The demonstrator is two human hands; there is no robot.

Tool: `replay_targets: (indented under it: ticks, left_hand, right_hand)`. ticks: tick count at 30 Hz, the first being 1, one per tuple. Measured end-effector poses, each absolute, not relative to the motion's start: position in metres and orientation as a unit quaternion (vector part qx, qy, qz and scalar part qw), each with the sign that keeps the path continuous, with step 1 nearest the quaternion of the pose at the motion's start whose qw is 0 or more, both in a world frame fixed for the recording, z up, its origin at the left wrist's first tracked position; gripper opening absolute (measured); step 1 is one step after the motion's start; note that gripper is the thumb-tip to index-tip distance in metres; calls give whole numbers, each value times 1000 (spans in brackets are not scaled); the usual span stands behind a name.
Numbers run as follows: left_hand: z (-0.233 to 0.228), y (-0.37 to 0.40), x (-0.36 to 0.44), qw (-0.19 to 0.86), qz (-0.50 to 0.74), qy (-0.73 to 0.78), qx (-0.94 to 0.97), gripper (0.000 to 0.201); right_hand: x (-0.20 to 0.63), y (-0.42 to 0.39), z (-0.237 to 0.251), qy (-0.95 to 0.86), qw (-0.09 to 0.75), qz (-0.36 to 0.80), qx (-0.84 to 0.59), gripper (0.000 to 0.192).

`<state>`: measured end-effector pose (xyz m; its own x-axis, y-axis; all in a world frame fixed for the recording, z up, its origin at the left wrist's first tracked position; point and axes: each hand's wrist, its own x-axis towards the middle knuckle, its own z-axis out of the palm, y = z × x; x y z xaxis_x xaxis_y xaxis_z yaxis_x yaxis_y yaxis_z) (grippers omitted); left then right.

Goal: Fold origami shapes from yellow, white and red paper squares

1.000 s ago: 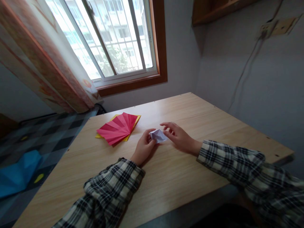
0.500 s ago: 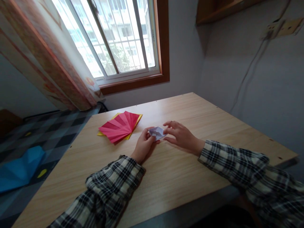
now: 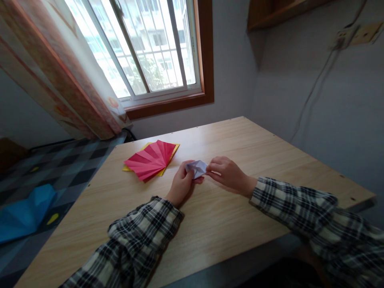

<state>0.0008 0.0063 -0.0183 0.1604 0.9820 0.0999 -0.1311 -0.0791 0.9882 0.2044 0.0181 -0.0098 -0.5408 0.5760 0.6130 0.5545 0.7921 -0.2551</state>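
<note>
Over the middle of the wooden table (image 3: 192, 236) is a small folded white paper (image 3: 198, 169), creased into a many-sided shape. My left hand (image 3: 182, 182) grips its left side, thumb on top and fingers beneath. At its right corner, my right hand (image 3: 228, 174) pinches the paper's edge between thumb and fingertips. Left of the hands, a pleated red paper fan (image 3: 153, 160) lies on the table. Yellow paper (image 3: 177, 149) shows from under the fan's edges.
A blue creased paper (image 3: 28, 212) lies left of the table on a dark checked surface (image 3: 75, 160). Behind the table are a barred window (image 3: 156, 56) and a patterned curtain (image 3: 66, 72). A cable (image 3: 312, 92) hangs from a socket (image 3: 345, 38) on the right wall.
My right hand's fingers, spread before, have closed onto the right corner of the white paper. The paper has turned and shifted slightly within my left hand. The fan has not moved.
</note>
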Motion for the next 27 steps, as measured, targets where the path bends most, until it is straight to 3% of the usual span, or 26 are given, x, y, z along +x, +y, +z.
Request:
replay_targets:
  ticks: [17,27]
  left_hand:
    - [-11,3,-2,561,487,403,535,45]
    - [-11,2,1,553,506,407,522,34]
  right_hand:
    - [204,16,-8,-878,361,-3,-314,15]
    - [203,17,-8,-879,385,-45,-280,18]
